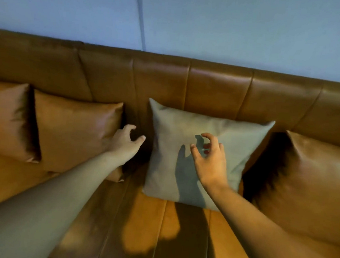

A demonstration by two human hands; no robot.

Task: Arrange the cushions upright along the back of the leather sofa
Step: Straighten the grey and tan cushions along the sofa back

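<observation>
Grey cushion (202,152) stands at centre frame, leaning on the sofa back (210,85), base on the seat (148,229). Slight tilt, top right corner higher and further out.

Right hand (209,159) hovers over the grey face, fingers (193,146) curled and spread, holding nothing; contact with the fabric cannot be told. Left hand (123,143) sits in the gap between the grey cushion and the tan leather cushion (74,130), fingers loosely open, empty.

Likely step: squaring the grey one. Best taken by both side edges, left hand on the near edge, right shifted to the far edge, then lifted a little and seated flat against the back.

Room: dark gap at centre left is narrow. A second tan cushion (3,118) fills the far left, another (312,182) sits at the right with a shadowed gap between. Little sideways slack; move up and back, not across. Seat in lower frame is open.
</observation>
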